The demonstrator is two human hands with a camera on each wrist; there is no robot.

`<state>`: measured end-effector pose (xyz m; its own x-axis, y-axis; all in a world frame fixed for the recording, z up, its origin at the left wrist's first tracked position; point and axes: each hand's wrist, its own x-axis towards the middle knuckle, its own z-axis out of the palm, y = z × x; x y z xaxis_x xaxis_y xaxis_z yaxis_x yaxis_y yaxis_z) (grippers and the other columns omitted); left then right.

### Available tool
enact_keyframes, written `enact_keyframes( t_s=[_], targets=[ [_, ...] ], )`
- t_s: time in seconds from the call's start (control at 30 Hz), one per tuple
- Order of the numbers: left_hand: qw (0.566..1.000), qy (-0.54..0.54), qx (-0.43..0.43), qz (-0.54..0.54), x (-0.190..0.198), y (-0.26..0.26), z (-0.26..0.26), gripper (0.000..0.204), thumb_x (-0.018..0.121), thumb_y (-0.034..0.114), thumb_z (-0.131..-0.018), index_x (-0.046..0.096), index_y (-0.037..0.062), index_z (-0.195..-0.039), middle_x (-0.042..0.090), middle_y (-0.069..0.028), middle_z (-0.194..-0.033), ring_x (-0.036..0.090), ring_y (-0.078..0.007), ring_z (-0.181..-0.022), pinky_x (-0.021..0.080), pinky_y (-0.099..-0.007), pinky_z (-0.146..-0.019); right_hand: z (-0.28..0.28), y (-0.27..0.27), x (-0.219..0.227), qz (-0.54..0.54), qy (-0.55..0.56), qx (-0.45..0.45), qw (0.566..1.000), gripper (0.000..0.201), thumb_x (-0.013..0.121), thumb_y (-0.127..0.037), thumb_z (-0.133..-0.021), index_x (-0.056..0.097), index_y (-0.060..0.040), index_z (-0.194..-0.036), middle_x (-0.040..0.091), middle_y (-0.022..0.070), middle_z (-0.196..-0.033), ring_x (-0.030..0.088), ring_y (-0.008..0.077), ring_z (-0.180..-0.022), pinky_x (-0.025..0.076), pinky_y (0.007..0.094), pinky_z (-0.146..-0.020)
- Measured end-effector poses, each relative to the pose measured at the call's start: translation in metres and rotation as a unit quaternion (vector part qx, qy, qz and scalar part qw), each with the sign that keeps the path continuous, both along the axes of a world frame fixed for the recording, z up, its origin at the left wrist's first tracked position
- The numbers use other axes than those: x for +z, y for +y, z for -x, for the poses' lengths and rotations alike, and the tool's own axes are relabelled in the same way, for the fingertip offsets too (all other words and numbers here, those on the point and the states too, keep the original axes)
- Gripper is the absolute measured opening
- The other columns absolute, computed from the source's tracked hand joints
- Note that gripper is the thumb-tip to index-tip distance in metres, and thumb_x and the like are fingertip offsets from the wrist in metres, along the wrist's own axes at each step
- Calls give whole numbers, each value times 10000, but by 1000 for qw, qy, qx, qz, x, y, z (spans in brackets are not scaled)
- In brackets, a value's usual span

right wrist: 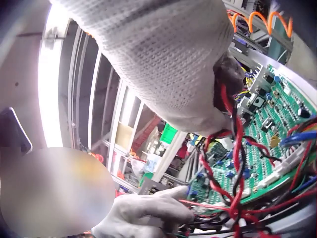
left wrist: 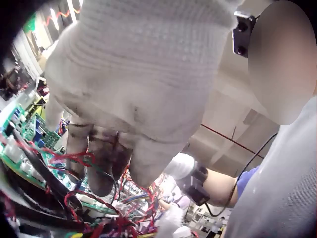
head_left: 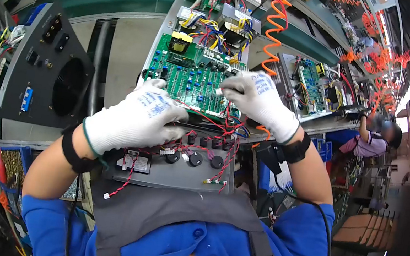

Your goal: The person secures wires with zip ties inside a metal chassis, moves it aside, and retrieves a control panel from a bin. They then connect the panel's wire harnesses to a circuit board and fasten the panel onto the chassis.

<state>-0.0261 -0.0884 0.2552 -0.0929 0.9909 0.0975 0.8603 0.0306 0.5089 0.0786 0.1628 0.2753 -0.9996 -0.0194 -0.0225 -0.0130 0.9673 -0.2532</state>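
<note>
A green circuit board (head_left: pixel 191 81) lies in a chassis before me, crowded with small blue, black and white parts. My gloved right hand (head_left: pixel 252 95) is over its right side and pinches a small white connector (head_left: pixel 219 91). From these fingers a twisted red-and-black cable (right wrist: pixel 238 153) runs down in the right wrist view. My gloved left hand (head_left: pixel 138 113) is at the board's lower left edge, fingers loosely bent, thumb apart from them. Red wires (left wrist: pixel 74 157) pass by its fingers in the left wrist view. The left fingertips look dark and soiled.
Below the board is a grey panel with black knobs (head_left: pixel 195 159) and loose connector leads. A black panel with a round fan opening (head_left: pixel 70 87) stands left. Orange coiled hose (head_left: pixel 273 37) hangs at the right, near another chassis (head_left: pixel 317 89). A person (head_left: pixel 372 142) is farther right.
</note>
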Motion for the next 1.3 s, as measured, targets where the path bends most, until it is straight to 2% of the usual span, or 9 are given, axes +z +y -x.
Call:
enact_keyframes(
  t_s=[0.17,0.23,0.4,0.5,0.63,0.8,0.9,0.93,1.3],
  targets=[
    [995,-74,22,-66,0,-6,5,232,666,198,-816,695,23,-965,672,-155,-875,642,-308,-878,461,-407,-875,9,20,5,-197,72,-39,977,208,589,-293,-894,695,-116,-875,678,91,-771,667,281,-785,458,411,-726],
    [992,-54,61,-101,12,-13,6,244,669,189,-809,690,22,-984,672,-148,-873,640,-308,-892,464,-415,-870,2,38,-7,-311,-79,-58,945,225,571,-293,-898,679,-95,-907,679,97,-774,675,289,-789,473,427,-720],
    [968,-69,209,-117,11,-47,14,226,641,91,-800,682,-3,-1001,671,-145,-897,628,-309,-897,454,-385,-870,-7,74,-18,71,-216,-132,965,369,496,-334,-906,656,-6,-850,638,196,-784,642,362,-779,483,441,-754],
    [959,-70,265,-69,13,-69,10,220,608,54,-800,670,-24,-997,665,-155,-922,625,-305,-898,467,-374,-832,-6,108,-45,179,-176,9,968,341,489,-280,-928,601,29,-838,577,175,-717,541,275,-664,455,374,-678],
    [913,-168,372,12,-11,-105,2,224,572,30,-837,648,-35,-1038,652,-105,-948,620,-180,-893,468,-298,-808,4,115,-49,210,-194,66,956,329,507,-259,-911,542,52,-810,490,151,-656,438,206,-605,407,358,-620],
    [763,-445,444,151,-45,-150,-25,259,556,226,-972,632,-21,-983,529,51,-783,445,-40,-728,385,-218,-644,18,109,-35,237,-269,54,932,319,524,-251,-886,485,28,-736,435,88,-621,394,154,-587,369,340,-586],
    [752,-497,399,171,-45,-154,-43,354,566,372,-980,542,44,-847,404,78,-735,350,-36,-685,325,-207,-608,22,100,-28,224,-294,-5,929,356,585,-252,-872,465,25,-683,420,55,-591,385,128,-567,360,328,-559],
    [747,-506,383,195,-45,-154,-47,498,520,518,-972,622,31,-974,544,55,-850,463,-48,-808,392,-216,-722,19,101,-33,232,-264,-10,936,372,608,-256,-859,464,12,-645,418,24,-576,372,114,-546,351,323,-533],
    [741,-515,415,120,-38,-128,-61,499,416,382,-1026,540,-15,-1303,613,-43,-1120,550,-95,-986,442,-237,-865,23,91,-38,228,-290,-47,928,310,610,-248,-793,566,-5,-605,507,24,-540,463,109,-491,391,291,-480]
  ],
)
